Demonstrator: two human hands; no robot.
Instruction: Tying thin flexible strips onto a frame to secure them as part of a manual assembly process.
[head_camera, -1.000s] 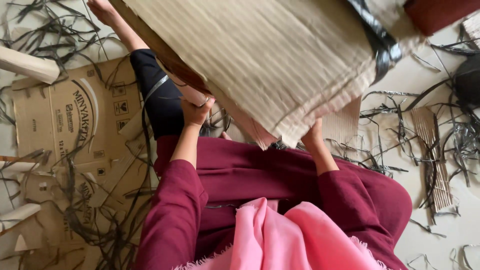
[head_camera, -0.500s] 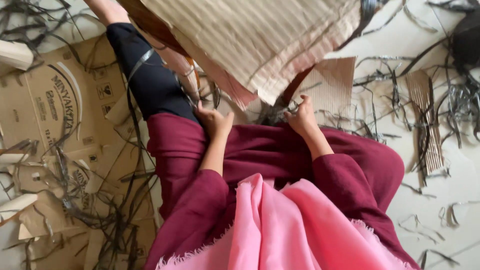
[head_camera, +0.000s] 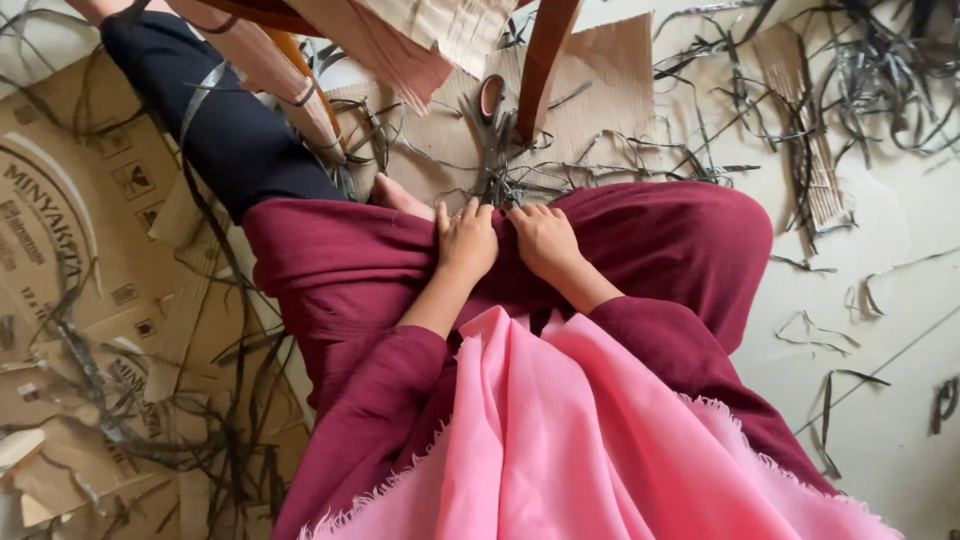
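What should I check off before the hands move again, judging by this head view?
1. Left hand empty, resting on the maroon skirt: ok.
2. Right hand empty, beside the left hand, on the same fabric: ok.
3. Corrugated cardboard sheets in hand: not ok, neither hand touches them.
4. Floor around the lap free of tangles: not ok, dark plastic strips lie all about.
5. Pink scarf clear of the hands: ok.
6. Cutting tool within view: cannot tell.
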